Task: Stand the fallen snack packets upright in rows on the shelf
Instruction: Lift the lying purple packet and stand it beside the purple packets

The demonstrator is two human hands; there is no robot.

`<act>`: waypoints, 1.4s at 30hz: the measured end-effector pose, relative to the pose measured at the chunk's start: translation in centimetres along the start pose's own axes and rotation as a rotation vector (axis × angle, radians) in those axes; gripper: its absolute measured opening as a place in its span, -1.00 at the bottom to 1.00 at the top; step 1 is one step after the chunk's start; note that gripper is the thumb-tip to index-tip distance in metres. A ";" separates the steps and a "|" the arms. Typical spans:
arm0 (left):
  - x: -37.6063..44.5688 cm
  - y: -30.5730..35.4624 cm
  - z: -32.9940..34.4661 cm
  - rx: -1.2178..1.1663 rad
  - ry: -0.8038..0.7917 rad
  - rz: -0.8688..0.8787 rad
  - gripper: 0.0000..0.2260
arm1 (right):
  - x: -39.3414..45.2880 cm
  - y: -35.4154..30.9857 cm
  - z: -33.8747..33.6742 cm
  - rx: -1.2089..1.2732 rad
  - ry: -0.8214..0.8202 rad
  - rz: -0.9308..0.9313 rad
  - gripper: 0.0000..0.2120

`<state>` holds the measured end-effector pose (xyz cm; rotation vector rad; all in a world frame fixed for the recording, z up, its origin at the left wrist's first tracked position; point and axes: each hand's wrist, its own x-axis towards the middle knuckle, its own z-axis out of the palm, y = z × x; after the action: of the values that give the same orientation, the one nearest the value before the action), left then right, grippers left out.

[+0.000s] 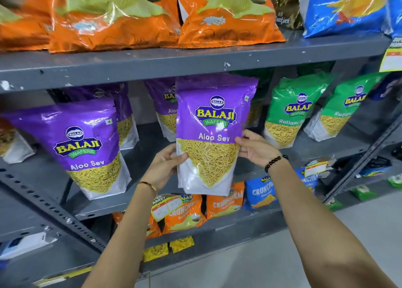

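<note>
Your left hand [166, 163] and right hand [255, 149] both clamp one purple packet [212, 133], held upright in front of middle shelf [152, 66], fingers on its side edges. Three more purple packets visible on that shelf: one front left [87, 150], two behind. Two green packets [291, 111] stand to right. Orange bags [113, 15] fill upper shelf.

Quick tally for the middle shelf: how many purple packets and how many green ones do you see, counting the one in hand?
Purple Aloo Sev packets: 4, one held in both hands, one front left, two behind
Green Ratlami packets: 2
Total: 6
</note>
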<state>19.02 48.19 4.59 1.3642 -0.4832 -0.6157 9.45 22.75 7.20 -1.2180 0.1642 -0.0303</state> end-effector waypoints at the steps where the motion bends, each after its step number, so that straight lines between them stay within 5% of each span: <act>1: 0.7 -0.3 -0.2 0.006 0.033 0.009 -0.75 | 0.7 0.3 0.2 0.006 0.040 -0.009 -0.47; 5: 3.6 -1.2 -1.4 0.076 0.200 0.049 -0.73 | 4.0 1.2 1.3 -0.020 0.185 -0.082 -0.86; 13: 5.7 -3.6 -3.3 0.172 0.385 0.048 -0.67 | 8.2 4.3 1.6 -0.010 0.288 -0.066 -0.83; 20: 5.3 -5.9 -3.3 0.287 0.256 -0.120 -0.49 | 8.0 7.7 1.8 -0.314 0.103 0.127 -0.37; 42: 1.8 -6.4 -2.0 0.444 0.423 -0.232 -0.46 | 5.5 9.6 4.6 -0.585 0.177 0.135 -0.36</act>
<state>20.89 47.90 -2.05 1.9362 -0.1173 -0.3970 14.91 29.78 -0.87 -1.7850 0.4309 0.0304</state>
